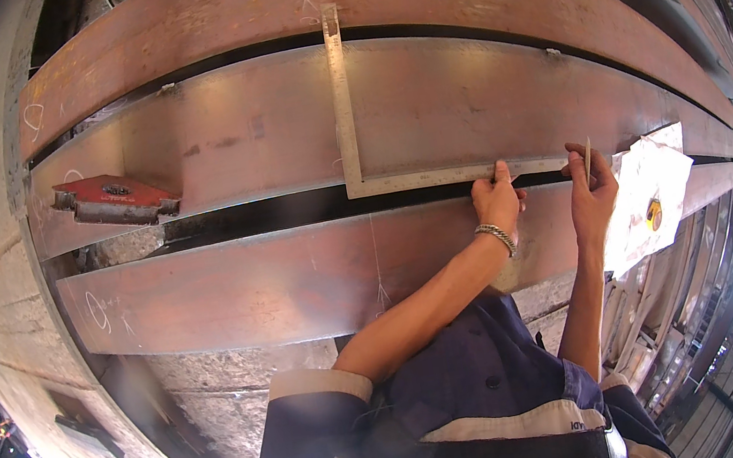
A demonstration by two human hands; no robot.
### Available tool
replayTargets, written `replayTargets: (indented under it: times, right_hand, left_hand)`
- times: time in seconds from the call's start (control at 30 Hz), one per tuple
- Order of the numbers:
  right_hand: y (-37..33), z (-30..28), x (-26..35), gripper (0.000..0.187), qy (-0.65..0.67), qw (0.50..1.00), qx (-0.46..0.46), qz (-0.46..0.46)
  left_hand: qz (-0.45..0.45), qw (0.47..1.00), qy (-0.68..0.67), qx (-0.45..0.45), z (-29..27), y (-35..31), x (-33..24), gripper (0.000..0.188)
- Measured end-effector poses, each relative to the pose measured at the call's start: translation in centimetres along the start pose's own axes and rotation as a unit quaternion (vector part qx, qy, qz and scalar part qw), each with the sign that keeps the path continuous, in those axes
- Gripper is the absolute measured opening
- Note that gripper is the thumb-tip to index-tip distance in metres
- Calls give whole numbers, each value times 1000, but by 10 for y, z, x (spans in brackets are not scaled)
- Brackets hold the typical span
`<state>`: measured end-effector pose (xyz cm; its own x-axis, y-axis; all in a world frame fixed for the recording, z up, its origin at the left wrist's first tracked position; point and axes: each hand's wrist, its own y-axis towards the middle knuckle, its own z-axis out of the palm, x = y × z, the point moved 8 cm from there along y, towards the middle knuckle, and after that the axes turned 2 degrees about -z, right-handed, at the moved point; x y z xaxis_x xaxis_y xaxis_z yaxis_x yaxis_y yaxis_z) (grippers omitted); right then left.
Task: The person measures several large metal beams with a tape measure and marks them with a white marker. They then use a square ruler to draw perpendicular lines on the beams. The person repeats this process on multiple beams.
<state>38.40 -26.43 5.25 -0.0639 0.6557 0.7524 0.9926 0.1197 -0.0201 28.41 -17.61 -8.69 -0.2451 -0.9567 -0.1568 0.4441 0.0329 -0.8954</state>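
Observation:
My left hand (497, 202), with a chain bracelet at its wrist, grips the lower arm of a steel carpenter's square (343, 109). Its thumb lies on top and the fingers curl beneath. One arm of the square runs away from me across the middle steel beam (231, 145); the other extends right along that beam's near edge. To the right of it, my right hand (592, 190) pinches a thin pale stick (589, 160) upright, close to the square's right end. A thin pale line and an arrow mark the near beam (317, 279).
A red magnetic welding holder (114, 200) rests at the left on the middle beam. White paper sheets (666, 175) with a yellow tape measure (654, 214) lie at the right. Dark gaps separate the beams. Another rusty beam (194, 27) lies farther off.

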Motion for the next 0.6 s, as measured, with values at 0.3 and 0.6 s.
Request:
replayTargets:
  times: [0.3, 0.6]
  right_hand:
    - [-3, 6, 11, 23, -12, 999, 27, -30]
    - [-14, 56, 101, 23, -33, 982, 169, -78]
  left_hand:
    - [-3, 1000, -2, 5, 1, -3, -4, 32]
    - [9, 999, 12, 29, -2, 17, 7, 31]
